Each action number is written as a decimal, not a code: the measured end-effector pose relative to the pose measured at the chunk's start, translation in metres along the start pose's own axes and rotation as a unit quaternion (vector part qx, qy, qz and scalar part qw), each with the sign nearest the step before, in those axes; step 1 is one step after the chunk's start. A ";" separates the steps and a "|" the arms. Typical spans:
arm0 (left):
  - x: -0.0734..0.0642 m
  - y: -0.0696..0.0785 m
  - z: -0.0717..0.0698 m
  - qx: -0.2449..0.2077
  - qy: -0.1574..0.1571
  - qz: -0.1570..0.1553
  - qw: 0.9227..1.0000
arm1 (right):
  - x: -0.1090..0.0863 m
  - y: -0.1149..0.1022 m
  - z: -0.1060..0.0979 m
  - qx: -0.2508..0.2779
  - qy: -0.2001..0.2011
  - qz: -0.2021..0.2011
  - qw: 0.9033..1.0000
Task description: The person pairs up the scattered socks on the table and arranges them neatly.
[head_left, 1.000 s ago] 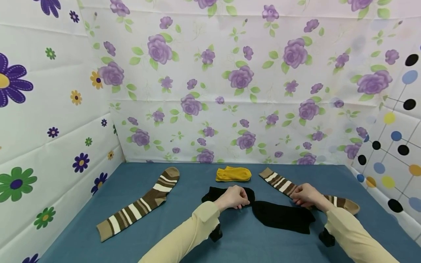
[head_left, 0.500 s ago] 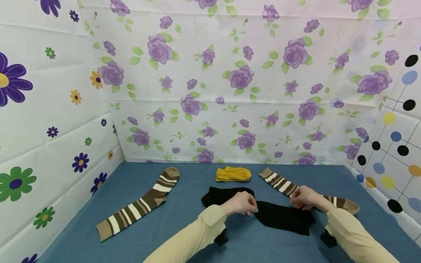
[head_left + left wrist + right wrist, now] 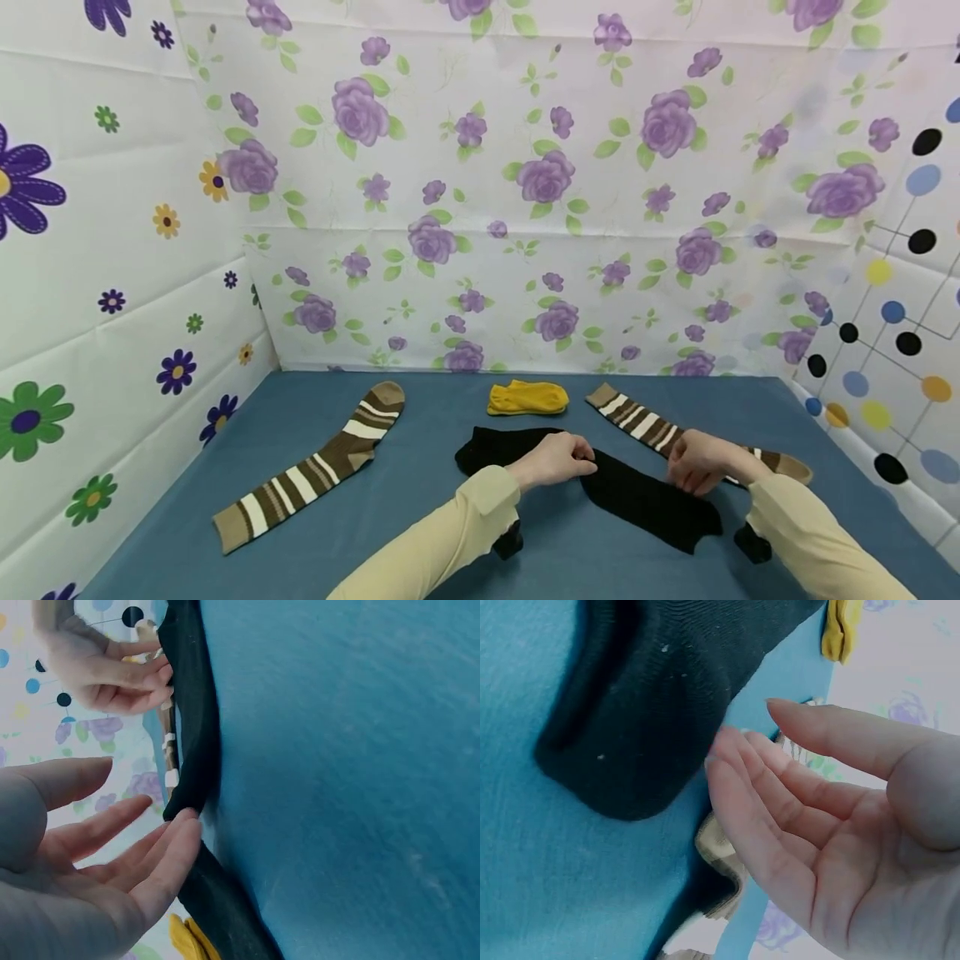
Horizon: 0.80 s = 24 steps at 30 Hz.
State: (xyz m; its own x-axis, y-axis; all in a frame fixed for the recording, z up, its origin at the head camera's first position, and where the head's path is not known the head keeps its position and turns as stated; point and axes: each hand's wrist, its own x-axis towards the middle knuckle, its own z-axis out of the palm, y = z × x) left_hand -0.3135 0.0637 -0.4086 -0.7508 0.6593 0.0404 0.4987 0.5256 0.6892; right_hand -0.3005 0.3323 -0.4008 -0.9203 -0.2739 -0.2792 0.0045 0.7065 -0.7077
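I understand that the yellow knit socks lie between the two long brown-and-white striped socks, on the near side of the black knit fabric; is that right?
Not quite: the yellow knit socks lie on the far side of the black knit fabric, as the head view shows. They do lie between the two striped socks.

Finely ribbed, matt knit black sock (image 3: 656, 705) and matt blue cloth (image 3: 300, 542).
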 end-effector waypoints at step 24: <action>-0.001 0.008 0.005 0.095 -0.052 -0.004 0.994 | 0.012 -0.013 0.017 -0.013 -0.039 -0.042 0.998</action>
State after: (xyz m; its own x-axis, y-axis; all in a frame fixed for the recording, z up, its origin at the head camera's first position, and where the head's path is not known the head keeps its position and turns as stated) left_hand -0.3071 0.0700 -0.4067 -0.7107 0.7020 -0.0462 0.5737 0.6162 0.5396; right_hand -0.3053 0.3084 -0.4058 -0.8836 -0.3828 -0.2697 -0.0835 0.6955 -0.7136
